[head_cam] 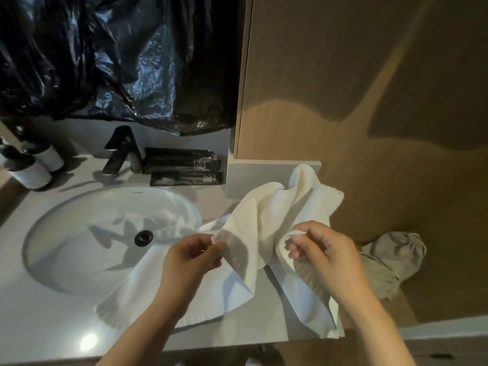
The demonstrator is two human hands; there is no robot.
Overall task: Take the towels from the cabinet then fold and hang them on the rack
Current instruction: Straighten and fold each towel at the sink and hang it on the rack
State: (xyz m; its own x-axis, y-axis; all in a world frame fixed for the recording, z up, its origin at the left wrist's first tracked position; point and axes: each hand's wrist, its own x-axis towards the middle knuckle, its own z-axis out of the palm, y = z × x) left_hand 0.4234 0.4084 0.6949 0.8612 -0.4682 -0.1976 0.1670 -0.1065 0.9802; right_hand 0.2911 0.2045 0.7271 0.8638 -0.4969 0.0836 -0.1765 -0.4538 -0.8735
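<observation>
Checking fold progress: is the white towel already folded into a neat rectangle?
No, the white towel is rumpled and loose, the left hand and right hand each pinching its edge.

The black plastic sheet (118,62) is covering whatever lies behind it, and the top and left edges are cutting it off. The left edge is cropping the white-labelled bottles (29,170). Print on the black tubes (182,167) is showing too small to read. The white towel (266,220) is hiding the sink's (79,233) right rim. The right hand (324,249) and its wrist are screening part of the grey cloth bundle (390,262). The bottom edge is cutting both forearms (148,336).
</observation>
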